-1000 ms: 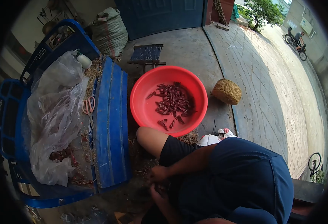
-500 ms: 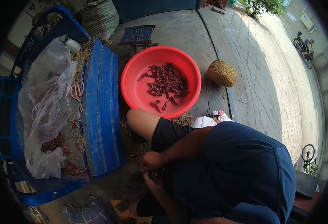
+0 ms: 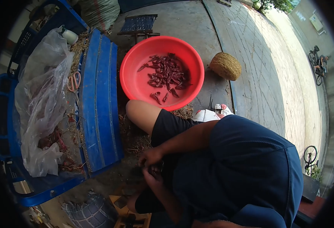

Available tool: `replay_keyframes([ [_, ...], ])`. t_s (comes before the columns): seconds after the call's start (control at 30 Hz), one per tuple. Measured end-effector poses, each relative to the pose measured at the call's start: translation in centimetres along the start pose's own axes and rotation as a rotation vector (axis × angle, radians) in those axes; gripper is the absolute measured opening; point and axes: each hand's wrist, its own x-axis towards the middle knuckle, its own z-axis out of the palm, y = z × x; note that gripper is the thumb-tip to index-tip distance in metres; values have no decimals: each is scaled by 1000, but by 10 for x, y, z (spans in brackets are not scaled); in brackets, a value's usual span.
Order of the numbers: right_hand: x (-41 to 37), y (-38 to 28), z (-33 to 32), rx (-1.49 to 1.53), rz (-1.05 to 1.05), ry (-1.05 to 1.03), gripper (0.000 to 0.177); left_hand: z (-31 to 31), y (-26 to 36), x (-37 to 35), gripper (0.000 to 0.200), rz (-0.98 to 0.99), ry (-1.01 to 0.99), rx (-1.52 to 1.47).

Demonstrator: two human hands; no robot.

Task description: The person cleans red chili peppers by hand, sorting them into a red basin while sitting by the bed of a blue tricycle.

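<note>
Item: 2 bare hands at work, lower centre of the frame, above the lap of dark shorts.

Right hand (image 3: 150, 155): fingers curled down, touching the left hand (image 3: 154, 178), whose fingers curled up to meet it. Grip: both closed loosely round a small dark piece (image 3: 156, 168). How far the fingers were parted and what the piece was could not be told, as the knuckles hid it.

Round red plastic basin (image 3: 134, 81): upper centre, on the concrete floor just beyond the bare knee (image 3: 138, 113). It held a loose heap of dried red chillies (image 3: 166, 74).

Long blue plastic bench (image 3: 98, 102): left of the basin, carrying a crumpled clear plastic bag (image 3: 41, 98), orange-handled scissors (image 3: 74, 81) and chaff.

Round woven straw pad (image 3: 225, 65): right of the basin, apart from it.

Step, as judged: 1 small piece was being worked between the fingertips, both hands engaged.

Next move, as judged: it called for a reach past the knee to the basin, freeing 1 hand first.
</note>
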Motion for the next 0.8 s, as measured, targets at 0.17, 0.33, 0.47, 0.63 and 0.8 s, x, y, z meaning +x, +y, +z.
replay_keyframes([
  [0.17,-8,-27,-10,24,138,-257,43,-8,-6,3,18,99,118,13],
  [0.33,-4,-32,-8,-35,201,-292,37,0,1,-15,31,-11,-33,-89],
  [0.47,-3,-28,-3,341,391,-261,33,-1,1,-7,29,93,-112,-75],
  [0.63,0,-35,1,273,468,-211,35,-12,0,-2,28,30,-45,-84],
  [0.8,0,-24,6,-97,118,-127,33,-9,-3,-3,32,84,-8,-75],
])
